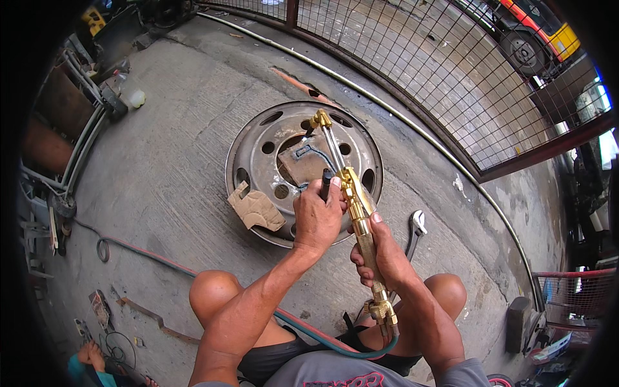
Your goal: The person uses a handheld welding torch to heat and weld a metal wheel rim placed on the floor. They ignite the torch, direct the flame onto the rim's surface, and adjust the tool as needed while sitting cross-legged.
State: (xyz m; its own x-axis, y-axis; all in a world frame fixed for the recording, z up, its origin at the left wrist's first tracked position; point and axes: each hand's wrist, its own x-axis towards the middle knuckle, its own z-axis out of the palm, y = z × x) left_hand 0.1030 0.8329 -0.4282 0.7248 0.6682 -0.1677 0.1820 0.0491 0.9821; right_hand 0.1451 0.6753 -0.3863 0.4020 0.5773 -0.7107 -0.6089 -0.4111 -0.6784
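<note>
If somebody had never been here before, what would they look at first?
Probably the shiny brass cutting torch, gripped in the right hand at the middle, while the left hand holds a small black object beside it. Next might come the big round steel wheel on the concrete just ahead, with a cut-out piece of brown cardboard on its near-left edge.

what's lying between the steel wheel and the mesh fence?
Head view: a long pale pipe along the fence, and an orange-red strip on the concrete near the wheel.
</note>
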